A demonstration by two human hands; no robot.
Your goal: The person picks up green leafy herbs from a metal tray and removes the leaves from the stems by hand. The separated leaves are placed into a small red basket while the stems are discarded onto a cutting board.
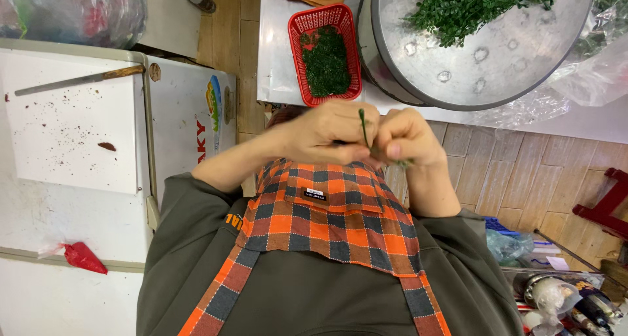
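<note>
Both the left hand (327, 134) and right hand (407, 138) pinch a thin green herb stem (362, 123) between them. Stripping probably goes best with one hand holding firm while the other slides leaves off, near the red plastic basket (325, 20)

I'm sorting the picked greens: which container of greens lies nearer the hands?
The red plastic basket of dark greens, just beyond the left hand and right hand; the round metal tray sits farther right.

Two bare hands, the left hand (330, 134) and the right hand (407, 138), pinch one thin green herb stem (362, 128) between them. There is one red plastic mesh basket (325, 53) of picked green leaves and one large round metal tray (497, 54) bearing one heap of leafy green sprigs (474, 5). One wooden-handled long knife (78, 81) lies on one white rectangular cutting board (65, 140), and one small red plastic bag (84, 257) sits below.
</note>
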